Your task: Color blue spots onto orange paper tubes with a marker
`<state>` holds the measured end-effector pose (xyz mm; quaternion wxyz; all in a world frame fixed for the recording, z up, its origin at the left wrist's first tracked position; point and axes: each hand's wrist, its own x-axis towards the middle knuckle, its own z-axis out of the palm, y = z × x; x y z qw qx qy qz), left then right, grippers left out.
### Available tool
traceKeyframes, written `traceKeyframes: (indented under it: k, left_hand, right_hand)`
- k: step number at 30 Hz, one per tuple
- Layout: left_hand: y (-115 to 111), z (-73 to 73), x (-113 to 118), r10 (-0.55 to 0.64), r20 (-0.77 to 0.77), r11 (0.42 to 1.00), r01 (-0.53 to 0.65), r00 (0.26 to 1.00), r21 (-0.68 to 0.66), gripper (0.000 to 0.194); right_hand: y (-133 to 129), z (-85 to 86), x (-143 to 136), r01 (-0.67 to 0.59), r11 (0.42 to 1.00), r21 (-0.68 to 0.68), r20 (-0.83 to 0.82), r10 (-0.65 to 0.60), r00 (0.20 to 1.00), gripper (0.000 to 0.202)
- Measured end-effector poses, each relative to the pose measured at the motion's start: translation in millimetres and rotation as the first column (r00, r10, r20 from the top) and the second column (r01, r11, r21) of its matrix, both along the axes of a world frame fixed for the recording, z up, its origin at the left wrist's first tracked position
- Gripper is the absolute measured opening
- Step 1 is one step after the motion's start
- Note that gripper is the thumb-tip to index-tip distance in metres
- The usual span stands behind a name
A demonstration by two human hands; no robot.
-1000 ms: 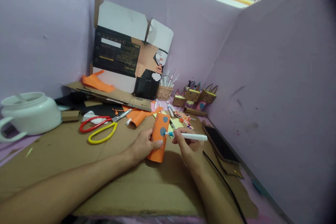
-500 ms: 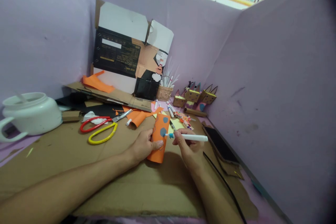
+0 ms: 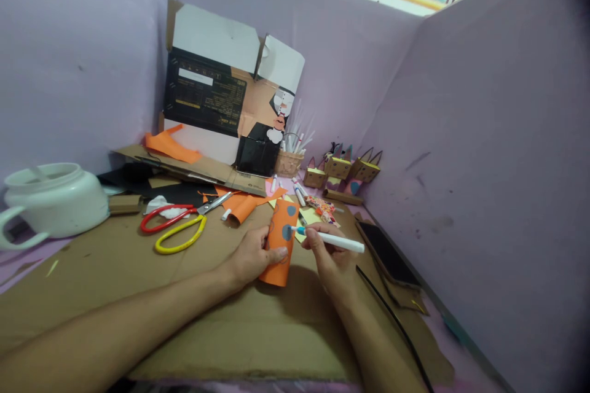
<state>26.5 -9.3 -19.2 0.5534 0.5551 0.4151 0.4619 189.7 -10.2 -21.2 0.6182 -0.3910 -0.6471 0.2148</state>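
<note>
My left hand (image 3: 253, 256) is wrapped round the lower part of an orange paper tube (image 3: 278, 264), thumb across its front. Blue-grey filled spots and some outlined circles show on the tube, which stands tilted slightly. In my right hand (image 3: 329, 258) is a white marker (image 3: 338, 241) with a blue collar, pinched near its tip. The tip touches or nearly touches a filled spot on the tube's right side. Both hands are over the brown cardboard sheet (image 3: 221, 331).
Scissors (image 3: 182, 230) with red and yellow handles lie left, near a white pot (image 3: 58, 199). Farther back are orange scraps (image 3: 242, 206), loose markers (image 3: 298, 191), a pen basket (image 3: 289, 163) and cardboard figures (image 3: 338, 167). A dark phone (image 3: 389, 252) lies right.
The marker's tip has moved slightly up on the spot, and the marker slants more. The tube and my left hand have hardly moved.
</note>
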Motion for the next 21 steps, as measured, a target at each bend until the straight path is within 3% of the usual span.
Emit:
traceKeyframes:
  k: [4,9,16,21]
  left_hand:
    - [4,-7.0,0,-0.064,0.035,0.998,0.064,0.997,0.003,0.045]
    - [6,-10.4,0,-0.051,-0.031,0.997,0.053,0.998,0.060,0.037]
    - [3,-7.8,-1,-0.060,0.024,0.998,0.061,0.998,-0.009,0.041]
    - [4,-6.8,-1,-0.043,0.033,0.999,0.043,0.999,-0.020,0.042]
  right_hand:
    - [4,-4.9,0,-0.011,1.000,0.014,0.015,0.011,1.000,0.015]
    - [2,-4.4,0,-0.026,1.000,-0.011,0.034,0.027,0.999,0.016]
    - [-3,4.3,-1,0.022,1.000,-0.010,-0.035,-0.022,0.999,0.017]
    - [-1,0.0,0,-0.024,1.000,-0.020,-0.003,0.024,1.000,0.016]
